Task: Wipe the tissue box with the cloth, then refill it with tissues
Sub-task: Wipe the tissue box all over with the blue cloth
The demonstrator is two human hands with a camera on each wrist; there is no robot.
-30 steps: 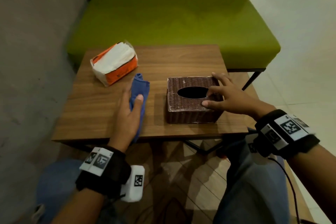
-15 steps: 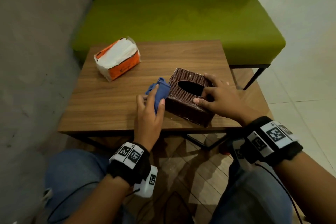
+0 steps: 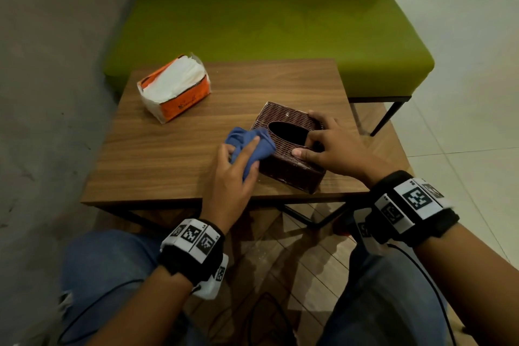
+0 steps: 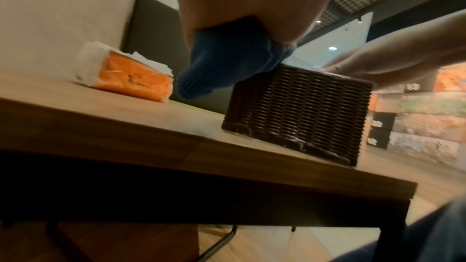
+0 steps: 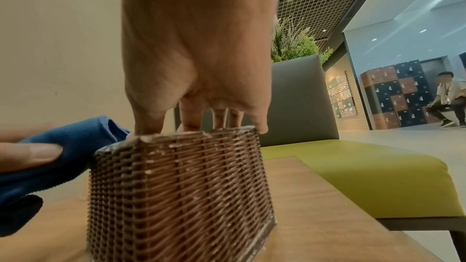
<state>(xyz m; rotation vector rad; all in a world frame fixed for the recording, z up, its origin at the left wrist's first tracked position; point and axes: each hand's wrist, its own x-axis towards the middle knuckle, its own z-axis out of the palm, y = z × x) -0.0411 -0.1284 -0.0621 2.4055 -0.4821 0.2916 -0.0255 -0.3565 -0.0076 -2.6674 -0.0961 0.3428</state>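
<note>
A dark brown wicker tissue box [image 3: 283,166] with an oval slot sits turned at an angle near the table's front right. My right hand [image 3: 323,146] grips its top, thumb on the near edge and fingers over the far side; the fingertips [image 5: 191,125] show in the right wrist view on the box [image 5: 176,196]. My left hand [image 3: 238,160] holds a bunched blue cloth [image 3: 250,146] and presses it on the box's left top corner; the cloth [image 4: 221,63] meets the box [image 4: 297,111] there. An orange pack of white tissues [image 3: 174,87] lies at the back left.
The wooden table [image 3: 174,166] stands before a green bench [image 3: 269,34], with a grey wall on the left. My knees in jeans are under the near edge. In the right wrist view a person [image 5: 451,95] crouches far off by lockers.
My left hand picked the cloth off the table and brought it right onto the box's left corner. My right hand turned the box at an angle and keeps hold of it.
</note>
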